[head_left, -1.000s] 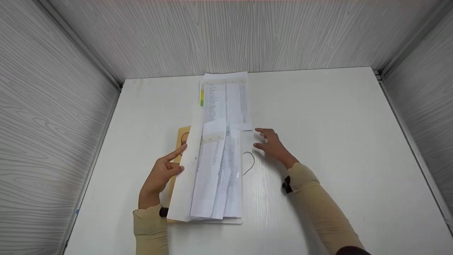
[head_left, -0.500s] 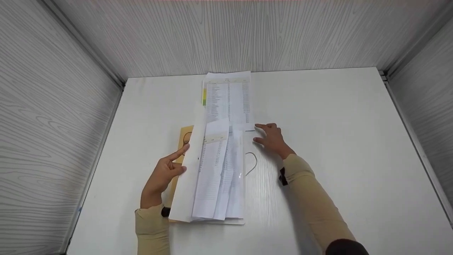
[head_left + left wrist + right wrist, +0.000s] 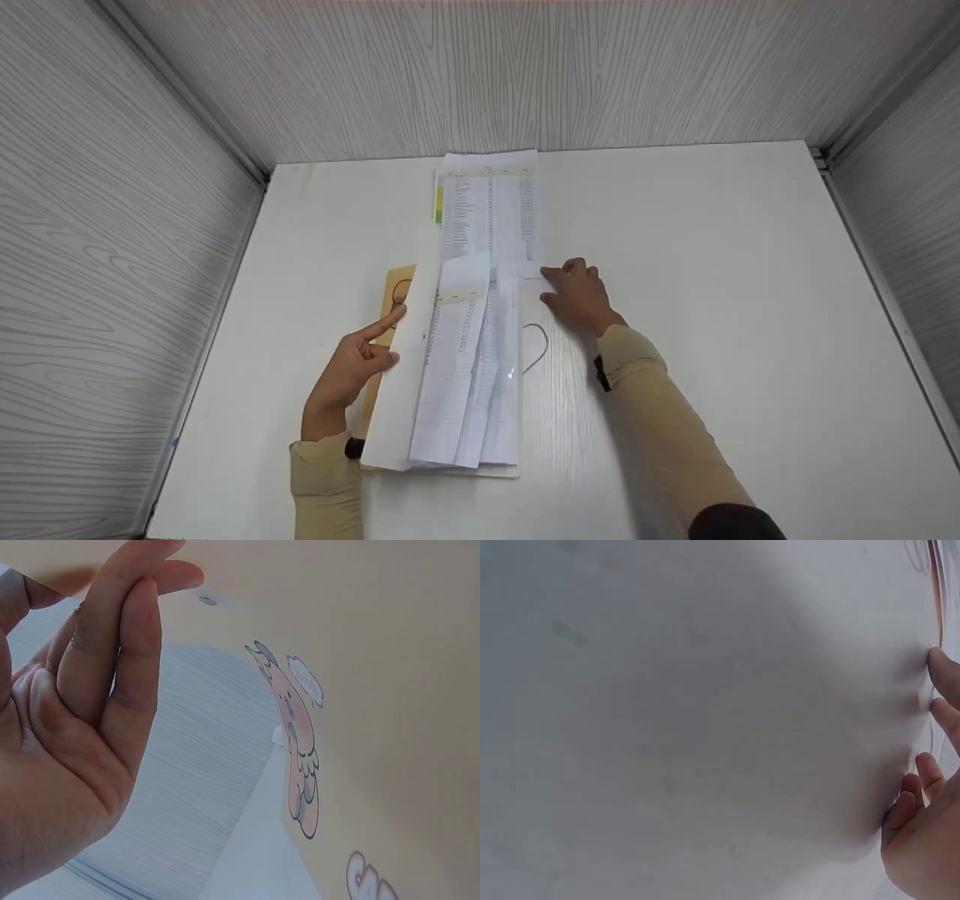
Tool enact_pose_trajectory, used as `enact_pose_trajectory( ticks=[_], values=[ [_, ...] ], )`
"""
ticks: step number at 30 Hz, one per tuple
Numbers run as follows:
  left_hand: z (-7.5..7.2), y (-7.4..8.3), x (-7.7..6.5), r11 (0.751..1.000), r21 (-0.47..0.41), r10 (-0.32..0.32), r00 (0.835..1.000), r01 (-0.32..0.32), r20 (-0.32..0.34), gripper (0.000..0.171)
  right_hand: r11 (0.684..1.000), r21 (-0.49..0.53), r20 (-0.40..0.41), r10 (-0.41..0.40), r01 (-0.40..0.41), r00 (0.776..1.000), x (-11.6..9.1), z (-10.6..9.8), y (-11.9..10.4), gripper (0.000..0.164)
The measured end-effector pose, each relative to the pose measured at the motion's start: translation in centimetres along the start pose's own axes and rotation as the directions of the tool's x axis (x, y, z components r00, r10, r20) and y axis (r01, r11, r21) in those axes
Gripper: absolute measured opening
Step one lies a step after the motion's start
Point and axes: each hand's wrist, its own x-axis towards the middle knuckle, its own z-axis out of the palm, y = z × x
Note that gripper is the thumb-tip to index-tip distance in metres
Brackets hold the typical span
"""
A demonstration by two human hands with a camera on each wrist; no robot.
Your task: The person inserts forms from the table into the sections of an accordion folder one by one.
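My left hand [image 3: 341, 379] pinches the left edge of a white flap [image 3: 397, 390], thumb on the white side. In the left wrist view the flap's other side is yellow, with a pink cartoon figure [image 3: 296, 727] and a small hole. It looks like the wall of a paper bag with cord handles. Loose printed sheets [image 3: 450, 375] lie overlapping inside it. Beyond them lies another printed sheet [image 3: 487, 210]. My right hand [image 3: 585, 296] reaches that sheet's lower right corner, its index fingertip at the edge. In the right wrist view, the fingers [image 3: 930, 772] touch along a paper edge.
A thin cord loop [image 3: 543, 349] lies on the white table [image 3: 675, 240] right of the papers. Another dark cord curves over a yellow panel [image 3: 395, 285] at the left. A yellow-green strip [image 3: 439, 204] shows under the far sheet. Grey wood-grain panels [image 3: 487, 75] enclose three sides.
My right hand has moved slightly forward, its index fingertip coming to the far sheet's corner. My left hand keeps its hold on the flap.
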Motion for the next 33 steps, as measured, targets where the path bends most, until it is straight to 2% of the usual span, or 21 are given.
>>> enact_pose_trajectory(
  ticks=[6, 16, 22, 30, 33],
  values=[
    [-0.1, -0.3, 0.0, 1.000, -0.004, 0.009, 1.000, -0.009, 0.003, 0.066, 0.999, -0.039, -0.037, -0.004, 0.003, 0.999, -0.6, 0.0, 1.0, 0.055],
    [-0.1, 0.1, -0.2, 1.000, 0.018, -0.017, 1.000, 0.017, -0.010, 0.065, 0.998, -0.063, -0.017, 0.022, -0.023, 1.000, -2.6, -1.3, 3.0, 0.058],
    [-0.2, 0.4, -0.1, 0.998, 0.061, -0.015, 1.000, 0.016, -0.025, 0.064, 0.997, -0.072, -0.013, 0.027, -0.028, 1.000, -4.1, -2.0, 4.4, 0.057],
    [-0.2, 0.3, -0.1, 0.999, 0.034, -0.011, 1.000, 0.012, -0.021, 0.065, 0.998, -0.050, -0.002, 0.035, -0.035, 0.999, -7.1, -2.7, 6.8, 0.057],
    [-0.2, 0.1, 0.0, 1.000, 0.006, -0.006, 1.000, 0.006, -0.009, 0.066, 0.999, 0.000, -0.004, 0.052, -0.052, 0.999, -8.6, -3.1, 7.8, 0.054]
  ],
)
